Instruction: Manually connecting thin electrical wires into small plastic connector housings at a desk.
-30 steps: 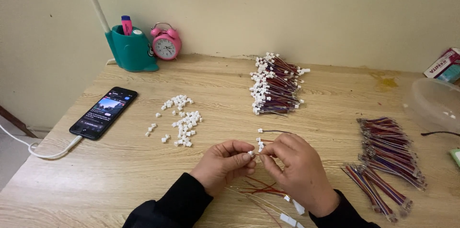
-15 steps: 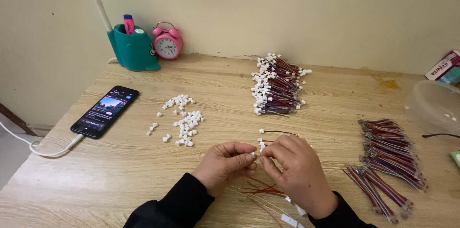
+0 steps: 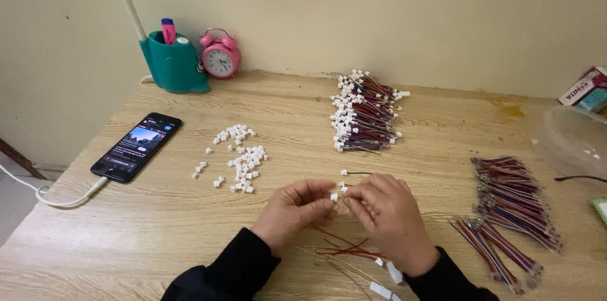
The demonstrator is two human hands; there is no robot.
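My left hand [image 3: 296,207] pinches a small white plastic connector [image 3: 333,196] between thumb and fingertips. My right hand [image 3: 387,212] meets it fingertip to fingertip and holds thin red and brown wires [image 3: 344,249] that trail back under both wrists toward me. Both hands hover low over the wooden table [image 3: 190,225], near its front middle. A short wire with a white connector [image 3: 344,173] lies just beyond my fingers.
Loose white connectors [image 3: 243,160] are scattered left of my hands. A finished bundle of wires with white ends [image 3: 363,111] lies farther back. Coloured wire bundles [image 3: 512,190] sit at the right beside a clear plastic bowl [image 3: 569,140]. A charging phone [image 3: 136,147], teal pen holder [image 3: 174,64] and pink alarm clock [image 3: 219,55] stand at left.
Both hands have shifted slightly away from me and their fingers have moved around the connector; the motion blurs them. Nothing else on the table has moved.
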